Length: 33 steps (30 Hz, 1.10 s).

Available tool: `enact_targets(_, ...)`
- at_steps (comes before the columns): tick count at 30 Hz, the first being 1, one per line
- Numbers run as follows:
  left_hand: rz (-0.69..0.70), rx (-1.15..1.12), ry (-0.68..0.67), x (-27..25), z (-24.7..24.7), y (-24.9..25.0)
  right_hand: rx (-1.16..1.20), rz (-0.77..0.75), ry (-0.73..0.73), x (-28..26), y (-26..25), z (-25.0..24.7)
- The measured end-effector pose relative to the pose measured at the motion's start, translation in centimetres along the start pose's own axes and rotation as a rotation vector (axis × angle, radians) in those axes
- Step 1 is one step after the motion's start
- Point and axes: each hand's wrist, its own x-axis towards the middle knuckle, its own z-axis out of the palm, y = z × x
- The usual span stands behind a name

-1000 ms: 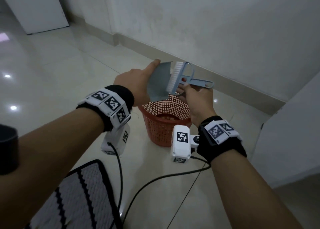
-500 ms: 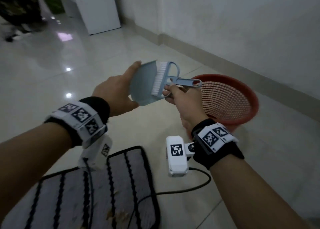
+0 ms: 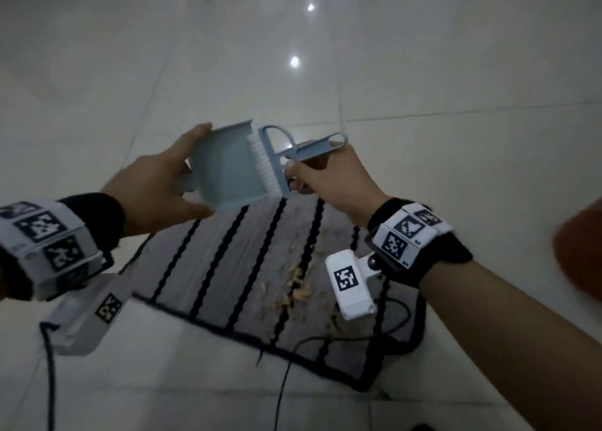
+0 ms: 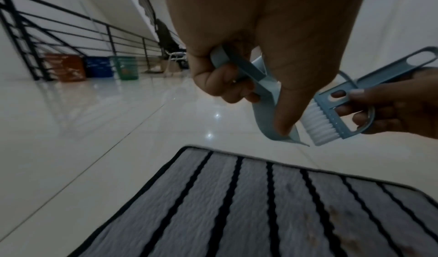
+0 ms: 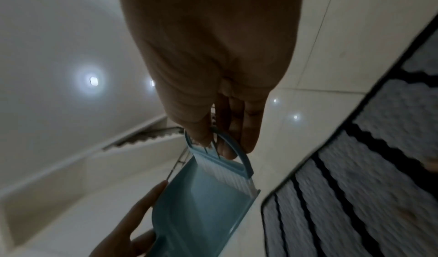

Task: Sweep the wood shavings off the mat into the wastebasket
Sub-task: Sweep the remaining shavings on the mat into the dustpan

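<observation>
My left hand [image 3: 156, 186] grips a light blue dustpan [image 3: 228, 170] by its handle, thumb along the pan's side, as the left wrist view [image 4: 260, 77] confirms. My right hand [image 3: 325, 179] holds a small blue brush [image 3: 277, 156] with white bristles, fingers through its handle loop; the bristles rest at the pan's front lip [image 5: 208, 191]. Both are held in the air above the far edge of a grey mat [image 3: 228, 261] with black stripes. A patch of tan wood shavings [image 3: 294, 287] lies on the mat's right part. A blurred orange-red wastebasket [image 3: 583, 254] shows at the right edge.
Glossy white floor tiles [image 3: 423, 72] surround the mat. Black cables [image 3: 293, 365] from the wrist cameras trail over the mat's near edge. In the left wrist view, a black railing [image 4: 59, 36] and coloured bins [image 4: 94, 68] stand far off.
My view has swung left and down from the wastebasket to the mat. Both hands carried the dustpan and brush away from the basket to above the mat's far edge.
</observation>
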Motion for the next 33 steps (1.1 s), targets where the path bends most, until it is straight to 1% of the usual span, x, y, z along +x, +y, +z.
enact_targets(3,-0.086,-0.041,-0.063,-4.6,2.8,-4.5,-0.219,-0.014,-0.167,-2.4,2.3,3.5)
enact_targets(6,-0.126,-0.049,-0.159,-8.4,6.1,-7.9,-0.363,-0.013,-0.312,-6.3,5.0,5.8)
enact_targets(9,-0.139,-0.097,-0.200,-10.5,9.6,-10.1,-0.479,0.003,-0.439,-9.9,7.1,6.8)
enact_targets(11,-0.155,-0.136,-0.227,-11.1,11.7,-11.1,-0.550,0.035,-0.466,-11.4,8.1,7.3)
enact_targets(13,-0.165,-0.153,-0.257,-11.3,13.4,-11.5,-0.577,0.054,-0.478,-12.4,8.8,7.7)
enact_targets(15,-0.134,-0.146,-0.303,-11.4,14.5,-11.6,-0.621,0.059,-0.482,-12.7,9.5,8.1)
enact_targets(17,-0.092,-0.134,-0.334,-11.2,15.0,-11.7,-0.678,0.054,-0.482,-12.5,9.9,8.4)
enact_targets(20,-0.082,-0.111,-0.358,-10.6,15.1,-12.1,-0.738,0.050,-0.458,-11.8,10.1,8.2)
enact_targets(22,-0.090,-0.109,-0.363,-10.4,15.2,-12.3,-0.764,0.046,-0.396,-11.2,10.2,7.8)
enact_targets(26,-0.101,-0.146,-0.368,-10.6,15.3,-12.5,-0.775,-0.005,-0.184,-10.0,10.1,6.4)
enact_targets(28,-0.103,-0.156,-0.375,-10.7,15.1,-12.7,-0.780,-0.035,-0.135,-9.9,9.9,6.2)
enact_targets(30,-0.112,-0.148,-0.392,-10.9,15.2,-13.1,-0.752,-0.028,-0.177,-10.1,9.9,6.6)
enact_targets(33,-0.136,-0.146,-0.404,-11.3,15.4,-13.3,-0.730,0.001,-0.317,-10.6,10.5,7.8)
